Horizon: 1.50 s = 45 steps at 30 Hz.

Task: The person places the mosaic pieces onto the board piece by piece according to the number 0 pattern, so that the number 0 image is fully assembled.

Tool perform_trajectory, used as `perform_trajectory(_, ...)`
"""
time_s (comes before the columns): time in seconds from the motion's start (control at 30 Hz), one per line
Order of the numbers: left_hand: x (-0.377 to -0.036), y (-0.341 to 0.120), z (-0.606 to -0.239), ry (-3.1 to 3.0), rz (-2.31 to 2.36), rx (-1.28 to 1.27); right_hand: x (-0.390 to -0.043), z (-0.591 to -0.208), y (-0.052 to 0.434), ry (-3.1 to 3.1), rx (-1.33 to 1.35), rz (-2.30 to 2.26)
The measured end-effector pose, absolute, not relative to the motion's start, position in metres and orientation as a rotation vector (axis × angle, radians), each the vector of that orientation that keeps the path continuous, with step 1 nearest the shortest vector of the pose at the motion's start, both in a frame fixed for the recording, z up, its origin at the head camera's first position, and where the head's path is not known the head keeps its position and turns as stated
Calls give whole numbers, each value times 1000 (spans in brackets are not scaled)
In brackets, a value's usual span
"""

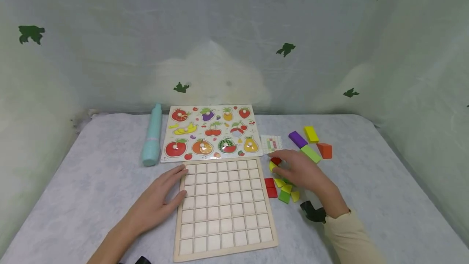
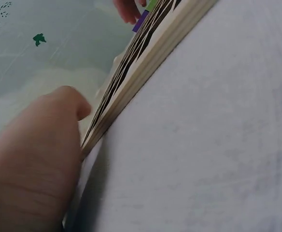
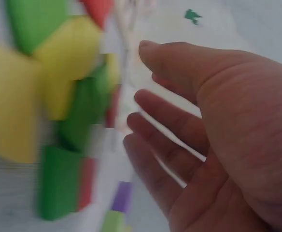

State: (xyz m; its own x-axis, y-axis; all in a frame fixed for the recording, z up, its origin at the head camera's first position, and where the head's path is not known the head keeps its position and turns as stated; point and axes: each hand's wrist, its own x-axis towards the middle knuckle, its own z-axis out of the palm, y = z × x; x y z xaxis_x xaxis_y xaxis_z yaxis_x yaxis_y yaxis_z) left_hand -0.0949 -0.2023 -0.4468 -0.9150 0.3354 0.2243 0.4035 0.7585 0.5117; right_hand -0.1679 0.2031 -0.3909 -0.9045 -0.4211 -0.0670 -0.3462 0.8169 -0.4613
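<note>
A wooden grid board (image 1: 226,199) with rows of square cells lies on the table before me. My left hand (image 1: 159,201) rests along its left edge, fingertips and thumb at the rim. In the left wrist view the thumb (image 2: 39,150) lies by the board's side. Over a cluster of small coloured blocks to the board's right is my right hand (image 1: 302,170), fingers loosely extended. Beneath and beside it are red blocks (image 1: 271,188), yellow pieces (image 1: 287,189) and a green block (image 1: 284,197). In the right wrist view nothing sits between the fingers.
Behind the board lies a fruit picture puzzle (image 1: 212,133), with a turquoise bottle-shaped object (image 1: 152,137) on its left. A small printed card (image 1: 272,143) is at its right. Farther right are purple (image 1: 297,139), yellow (image 1: 311,134), light green (image 1: 310,154) and orange (image 1: 325,150) blocks.
</note>
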Motion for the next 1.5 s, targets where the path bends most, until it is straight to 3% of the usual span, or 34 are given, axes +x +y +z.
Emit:
perform_trajectory(0.4,-93,-204,-445,-2762,-729,-664,-172,-403,207,2923,-790,-644)
perform_trajectory(1.0,-95,-200,-451,-2742,-749,-664,-170,-408,198,3067,-775,-464)
perform_trajectory(1.5,-94,-201,-455,-2765,-776,-725,-166,-392,151,2928,-878,-687)
